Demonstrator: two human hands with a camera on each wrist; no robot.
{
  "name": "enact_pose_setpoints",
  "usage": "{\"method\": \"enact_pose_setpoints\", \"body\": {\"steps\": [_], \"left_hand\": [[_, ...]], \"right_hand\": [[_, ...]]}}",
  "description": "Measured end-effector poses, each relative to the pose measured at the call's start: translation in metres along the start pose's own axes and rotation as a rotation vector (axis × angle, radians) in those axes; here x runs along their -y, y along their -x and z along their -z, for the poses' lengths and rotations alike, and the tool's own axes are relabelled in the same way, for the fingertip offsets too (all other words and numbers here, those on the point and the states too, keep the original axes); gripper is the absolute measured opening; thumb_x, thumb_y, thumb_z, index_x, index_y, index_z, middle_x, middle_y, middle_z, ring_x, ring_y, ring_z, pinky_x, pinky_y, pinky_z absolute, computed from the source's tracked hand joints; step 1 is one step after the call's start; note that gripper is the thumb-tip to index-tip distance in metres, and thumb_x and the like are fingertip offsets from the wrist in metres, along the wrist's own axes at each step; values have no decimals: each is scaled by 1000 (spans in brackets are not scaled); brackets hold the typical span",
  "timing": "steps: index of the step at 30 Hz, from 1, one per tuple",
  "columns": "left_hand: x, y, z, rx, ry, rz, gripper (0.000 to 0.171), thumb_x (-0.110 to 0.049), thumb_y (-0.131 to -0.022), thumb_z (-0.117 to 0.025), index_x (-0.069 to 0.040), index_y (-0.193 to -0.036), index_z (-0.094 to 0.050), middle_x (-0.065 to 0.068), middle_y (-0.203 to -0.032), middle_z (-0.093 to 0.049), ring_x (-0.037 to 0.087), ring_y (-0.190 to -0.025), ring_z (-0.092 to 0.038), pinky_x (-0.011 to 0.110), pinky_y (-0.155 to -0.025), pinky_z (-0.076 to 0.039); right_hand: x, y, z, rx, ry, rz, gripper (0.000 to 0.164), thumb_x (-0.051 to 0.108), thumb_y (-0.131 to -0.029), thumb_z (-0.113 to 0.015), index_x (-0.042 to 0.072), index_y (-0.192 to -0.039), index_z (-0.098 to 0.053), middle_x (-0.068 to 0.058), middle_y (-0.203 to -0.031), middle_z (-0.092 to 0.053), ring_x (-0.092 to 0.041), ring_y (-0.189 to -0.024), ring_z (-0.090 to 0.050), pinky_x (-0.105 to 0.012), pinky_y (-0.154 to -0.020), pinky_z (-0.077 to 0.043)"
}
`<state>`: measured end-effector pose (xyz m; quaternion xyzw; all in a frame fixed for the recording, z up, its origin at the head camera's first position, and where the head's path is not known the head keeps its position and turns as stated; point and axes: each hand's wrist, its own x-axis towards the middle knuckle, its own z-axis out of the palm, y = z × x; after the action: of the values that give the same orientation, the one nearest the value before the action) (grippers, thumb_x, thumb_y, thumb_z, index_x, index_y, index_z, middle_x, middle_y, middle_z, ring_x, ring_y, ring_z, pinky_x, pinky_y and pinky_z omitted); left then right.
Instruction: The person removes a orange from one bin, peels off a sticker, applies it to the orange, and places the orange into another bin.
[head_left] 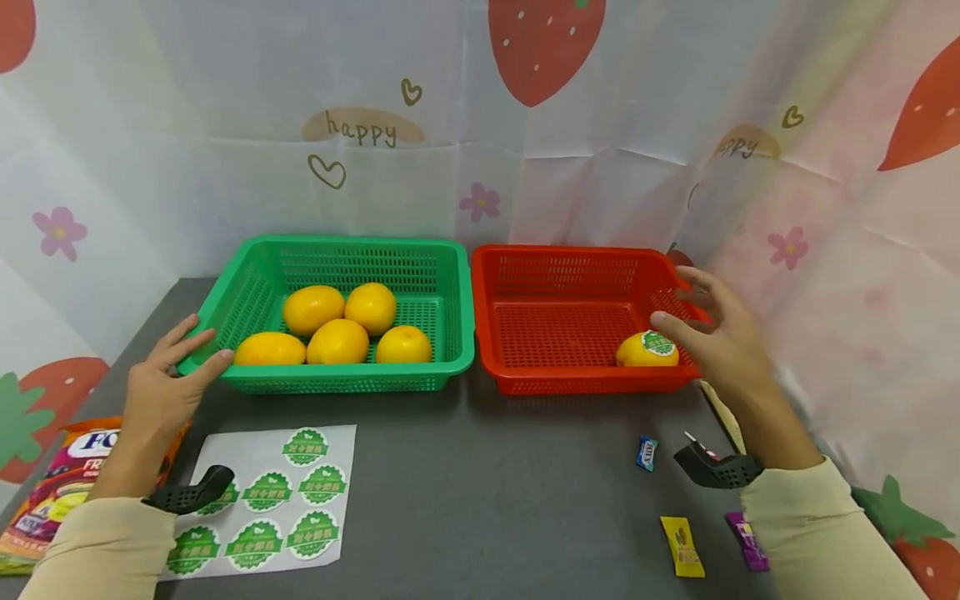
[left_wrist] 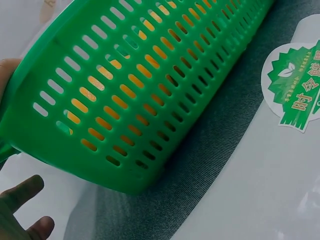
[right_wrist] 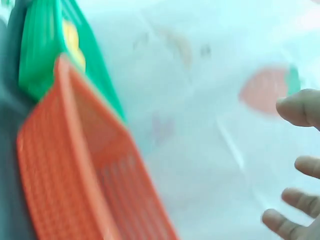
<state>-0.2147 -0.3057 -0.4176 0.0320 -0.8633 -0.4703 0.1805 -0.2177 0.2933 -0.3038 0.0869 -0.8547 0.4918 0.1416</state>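
My left hand (head_left: pixel 168 375) is at the near left corner of the green basket (head_left: pixel 352 379), its fingers spread and the thumb at the rim. Several yellow-orange fruits (head_left: pixel 337 342) lie in that basket. Over the right end of the red basket (head_left: pixel 585 383) hovers my right hand (head_left: pixel 731 342), fingers apart, holding nothing. Below its thumb, in the basket's near right corner, sits a yellow fruit (head_left: pixel 633 352) with a round green-and-white sticker (head_left: pixel 658 342) on it. The right wrist view is blurred but shows the spread fingers (right_wrist: pixel 300 200) apart from the red basket.
A white sheet of green stickers (head_left: pixel 281 533) lies on the dark table at front left, partly under my left wrist. A colourful snack bag (head_left: pixel 67 492) is farther left. Small blue (head_left: pixel 647 452), yellow (head_left: pixel 682 546) and purple packets (head_left: pixel 746 540) lie at right. A printed curtain (head_left: pixel 420 192) hangs behind.
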Motion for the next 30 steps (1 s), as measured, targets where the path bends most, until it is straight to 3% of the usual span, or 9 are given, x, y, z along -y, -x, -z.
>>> {"method": "enact_pose_setpoints", "body": {"steps": [4,9,14,17,23,28,30], "left_hand": [[-1,-2,-2,4,18,-7,59,-32,-94,-64,1,-140,-48,-8,-155,-27,24,-143,-15,44,-112,-17],[-2,-1,-2,18,7,-1,60,-34,-95,-62,0,-141,-46,-8,-156,-24,26,-143,-14,48,-112,-16],[-1,1,-2,18,-3,10,60,-34,-95,-62,-1,-142,-46,-9,-156,-24,27,-143,-14,44,-112,-16],[0,0,-1,8,-5,6,59,-34,-94,-63,-1,-141,-47,-10,-156,-25,27,-143,-15,41,-112,-18],[1,0,-1,9,2,-12,59,-33,-94,-63,1,-140,-48,-8,-155,-26,29,-143,-15,49,-111,-15],[1,1,-1,6,6,-42,58,-32,-95,-63,2,-139,-49,-5,-156,-27,32,-142,-17,51,-111,-14],[1,0,-1,1,2,-47,57,-32,-95,-63,2,-138,-49,-4,-155,-28,31,-142,-18,44,-112,-16]], "right_hand": [[35,-10,-18,132,-124,26,63,22,-91,-68,19,-146,-39,0,-145,-38,-24,-127,-42,-31,-89,-46],[59,-26,-52,265,-293,46,68,19,-89,-70,18,-148,-36,-3,-145,-38,-26,-126,-42,-42,-96,-43],[71,-40,-94,353,-356,46,71,22,-87,-72,19,-148,-36,-4,-142,-41,-26,-123,-45,-45,-92,-47],[78,-48,-120,389,-357,30,71,23,-86,-73,21,-147,-37,-4,-139,-43,-26,-121,-47,-44,-87,-49],[85,-62,-172,487,-349,-45,69,24,-85,-75,24,-145,-40,-5,-140,-41,-26,-119,-47,-48,-86,-49],[84,-67,-213,552,-265,-111,69,27,-84,-77,26,-144,-41,-6,-140,-40,-25,-119,-47,-40,-83,-51],[83,-68,-226,567,-221,-133,70,28,-84,-77,26,-144,-41,-7,-141,-39,-26,-119,-47,-39,-84,-50]]}}
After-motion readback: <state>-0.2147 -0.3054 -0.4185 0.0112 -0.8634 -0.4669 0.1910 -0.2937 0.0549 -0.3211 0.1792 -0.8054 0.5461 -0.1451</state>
